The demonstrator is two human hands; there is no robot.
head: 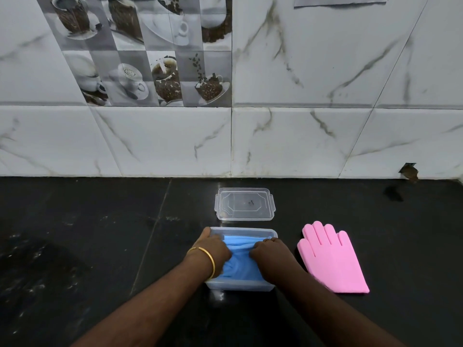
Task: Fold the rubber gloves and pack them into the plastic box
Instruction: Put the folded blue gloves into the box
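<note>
A clear plastic box (271, 232) stands on the black counter, close in front of me. A folded blue rubber glove (240, 259) lies inside it and fills most of the box. My left hand (213, 247), with a gold bangle on the wrist, presses on the glove's left side, fingers curled into the box. My right hand (269, 254) grips the glove's right side. A pink rubber glove (330, 259) lies flat and unfolded on the counter just right of the box, fingers pointing away from me.
The box's clear lid (245, 204) lies flat on the counter behind the box. A tiled wall (288, 136) rises at the back edge of the black counter (87, 246). A small broken spot (409, 171) marks the wall's base at far right.
</note>
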